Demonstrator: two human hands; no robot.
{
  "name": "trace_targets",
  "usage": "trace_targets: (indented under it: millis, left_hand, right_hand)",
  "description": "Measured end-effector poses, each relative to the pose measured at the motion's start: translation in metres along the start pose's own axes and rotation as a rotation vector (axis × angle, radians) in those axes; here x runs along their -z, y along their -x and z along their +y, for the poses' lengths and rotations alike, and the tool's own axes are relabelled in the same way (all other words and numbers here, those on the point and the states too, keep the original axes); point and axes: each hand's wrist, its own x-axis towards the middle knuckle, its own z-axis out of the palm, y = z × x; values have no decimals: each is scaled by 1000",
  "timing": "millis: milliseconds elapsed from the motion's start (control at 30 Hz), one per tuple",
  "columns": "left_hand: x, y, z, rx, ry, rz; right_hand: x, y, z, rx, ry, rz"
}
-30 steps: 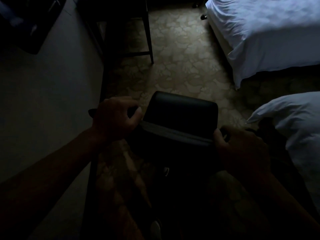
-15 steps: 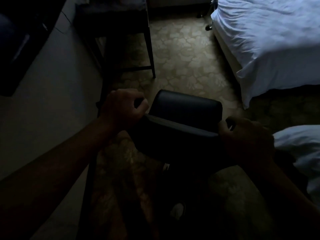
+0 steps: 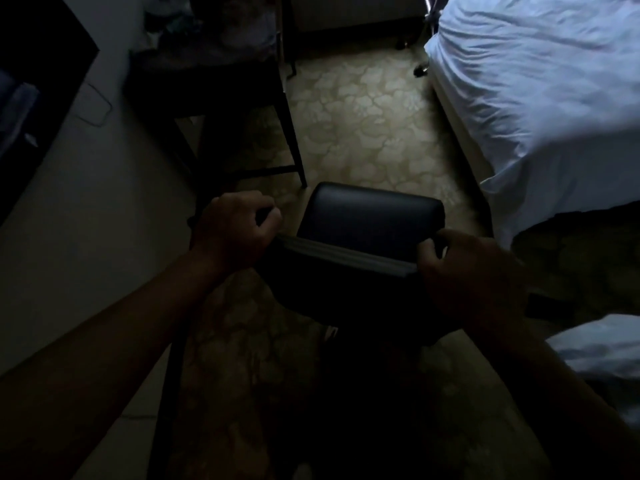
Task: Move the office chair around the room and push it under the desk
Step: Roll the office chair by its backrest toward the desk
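Note:
The room is dim. A black office chair (image 3: pixel 370 216) stands right in front of me on the patterned floor, seen from above and behind, its padded seat pointing away. My left hand (image 3: pixel 232 230) grips the left end of the backrest's top edge. My right hand (image 3: pixel 471 271) grips the right end. A dark desk (image 3: pixel 221 77) with thin black legs stands ahead on the left against the pale wall. The chair's base is lost in shadow.
A bed with a white sheet (image 3: pixel 540 98) fills the right side. A white pillow (image 3: pixel 602 348) lies at the lower right. A dark screen (image 3: pixel 31 98) hangs on the left wall. Open patterned floor (image 3: pixel 367 133) runs between desk and bed.
The chair and I have moved forward along the aisle. The desk and bed have come nearer and the pillow has slid down to the right. Both hands keep their grip.

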Motion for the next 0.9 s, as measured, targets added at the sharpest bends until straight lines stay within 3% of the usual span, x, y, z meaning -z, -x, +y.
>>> trace_targets:
  millis: [333,733,900]
  left_hand:
    - [-48,-151,11,113,34,72]
    - [-119,-305,62,214,-87,109]
    - [-138,-359,78,283,-84,107]
  right_hand:
    - [-6,-178,34,52,141,103]
    - [19,-389,100,207,159,4]
    - [22,-459,116,264,151,74]
